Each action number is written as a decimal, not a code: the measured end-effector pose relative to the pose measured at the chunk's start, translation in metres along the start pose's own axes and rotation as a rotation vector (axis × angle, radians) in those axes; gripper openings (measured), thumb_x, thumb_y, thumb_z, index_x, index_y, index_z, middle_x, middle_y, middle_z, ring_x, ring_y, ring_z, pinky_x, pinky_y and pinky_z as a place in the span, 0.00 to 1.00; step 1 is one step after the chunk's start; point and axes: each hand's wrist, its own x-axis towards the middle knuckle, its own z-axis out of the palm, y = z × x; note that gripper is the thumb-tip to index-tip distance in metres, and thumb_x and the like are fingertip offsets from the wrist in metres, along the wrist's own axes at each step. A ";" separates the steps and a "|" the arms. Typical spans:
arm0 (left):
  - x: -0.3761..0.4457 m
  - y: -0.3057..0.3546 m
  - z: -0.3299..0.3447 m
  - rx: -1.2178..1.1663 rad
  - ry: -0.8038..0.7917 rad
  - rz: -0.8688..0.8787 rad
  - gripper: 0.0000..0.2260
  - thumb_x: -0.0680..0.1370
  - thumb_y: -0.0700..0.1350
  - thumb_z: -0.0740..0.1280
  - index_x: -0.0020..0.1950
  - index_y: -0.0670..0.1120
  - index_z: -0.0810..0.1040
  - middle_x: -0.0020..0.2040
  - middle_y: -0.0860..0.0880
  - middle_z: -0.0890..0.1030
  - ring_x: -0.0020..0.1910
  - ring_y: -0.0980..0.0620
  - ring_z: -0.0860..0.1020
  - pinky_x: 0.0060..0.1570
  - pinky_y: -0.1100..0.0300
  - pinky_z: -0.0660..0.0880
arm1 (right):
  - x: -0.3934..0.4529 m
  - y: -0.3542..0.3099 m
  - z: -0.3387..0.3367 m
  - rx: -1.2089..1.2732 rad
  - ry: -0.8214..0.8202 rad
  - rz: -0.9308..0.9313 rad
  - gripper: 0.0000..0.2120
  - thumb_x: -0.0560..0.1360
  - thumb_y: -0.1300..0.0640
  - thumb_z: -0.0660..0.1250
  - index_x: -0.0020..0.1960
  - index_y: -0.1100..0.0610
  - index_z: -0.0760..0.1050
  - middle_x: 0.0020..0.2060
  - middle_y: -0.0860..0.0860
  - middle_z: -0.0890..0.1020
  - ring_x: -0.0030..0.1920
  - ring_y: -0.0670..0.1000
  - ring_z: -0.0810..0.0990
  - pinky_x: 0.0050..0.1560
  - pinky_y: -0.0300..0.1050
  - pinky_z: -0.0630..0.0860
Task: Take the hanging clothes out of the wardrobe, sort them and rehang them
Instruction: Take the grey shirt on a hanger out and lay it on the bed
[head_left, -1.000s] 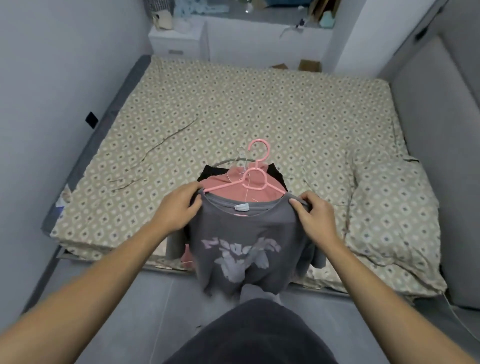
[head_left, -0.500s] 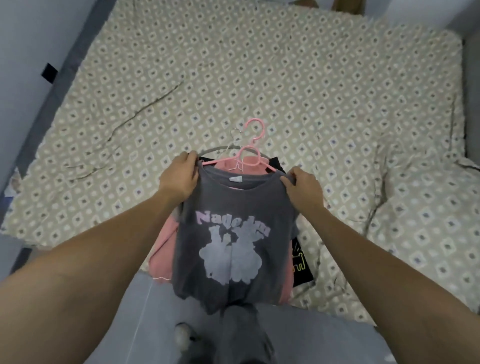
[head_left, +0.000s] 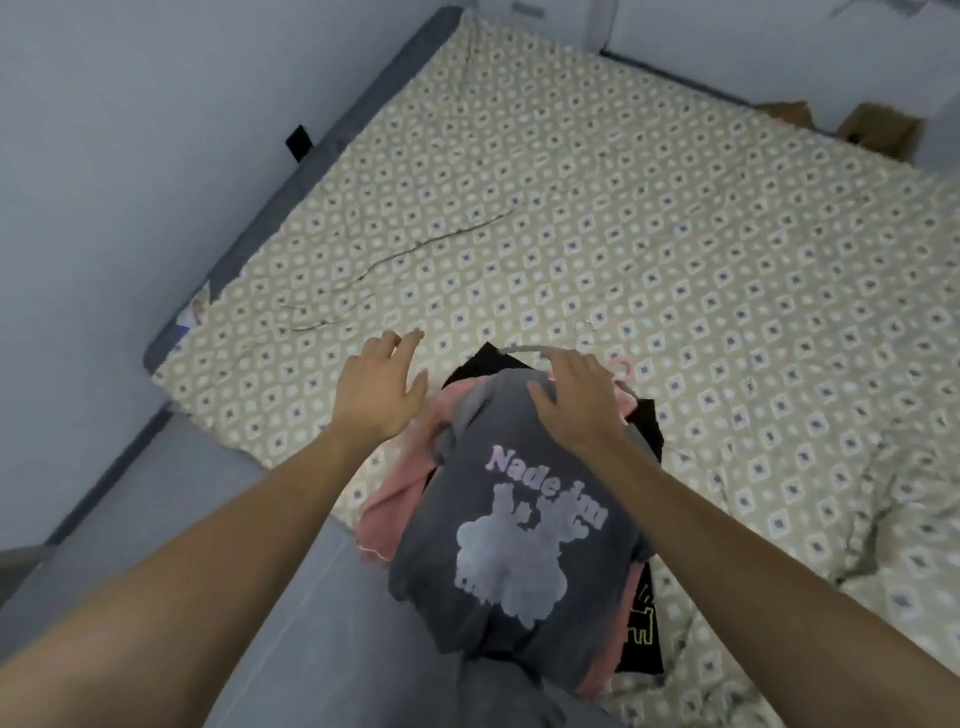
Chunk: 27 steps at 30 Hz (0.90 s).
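Observation:
A grey T-shirt (head_left: 514, 525) with a pale print lies on top of a pile at the bed's near edge and hangs over it. Under it are a pink garment (head_left: 400, 493) and a black garment (head_left: 641, 623). A pink hanger hook (head_left: 623, 366) and a thin metal hanger (head_left: 524, 349) stick out at the pile's far end. My left hand (head_left: 379, 384) hovers with straight fingers just left of the pile, holding nothing. My right hand (head_left: 576, 400) lies flat on the grey shirt's collar end, fingers spread.
The bed (head_left: 571, 208) with a beige patterned sheet fills the view. A rumpled blanket (head_left: 857, 519) of the same pattern lies at the right. A grey wall (head_left: 130, 156) runs along the left. Grey floor (head_left: 260, 597) lies below the bed edge.
Both hands have let go of the grey shirt's shoulders. The shirt now lies on the pile. My left hand has moved off to the left, and the view has tilted.

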 end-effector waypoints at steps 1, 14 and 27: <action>-0.012 -0.015 -0.011 0.007 0.018 -0.039 0.25 0.82 0.53 0.63 0.79 0.48 0.67 0.65 0.44 0.76 0.63 0.40 0.75 0.55 0.43 0.75 | 0.007 -0.023 0.001 -0.008 -0.005 -0.056 0.22 0.82 0.47 0.64 0.73 0.56 0.72 0.65 0.54 0.79 0.65 0.59 0.74 0.63 0.56 0.72; -0.375 -0.196 -0.086 -0.038 0.324 -0.775 0.35 0.76 0.63 0.52 0.79 0.49 0.68 0.66 0.44 0.75 0.64 0.41 0.74 0.57 0.46 0.72 | -0.093 -0.364 0.077 -0.055 -0.205 -0.841 0.28 0.80 0.40 0.61 0.75 0.53 0.70 0.68 0.52 0.76 0.68 0.58 0.72 0.65 0.57 0.70; -0.818 -0.158 -0.029 0.020 0.560 -1.334 0.30 0.79 0.61 0.58 0.80 0.50 0.68 0.65 0.47 0.77 0.64 0.44 0.75 0.57 0.48 0.73 | -0.481 -0.581 0.175 -0.011 -0.437 -1.540 0.29 0.81 0.36 0.57 0.76 0.51 0.68 0.68 0.49 0.74 0.66 0.54 0.70 0.61 0.54 0.71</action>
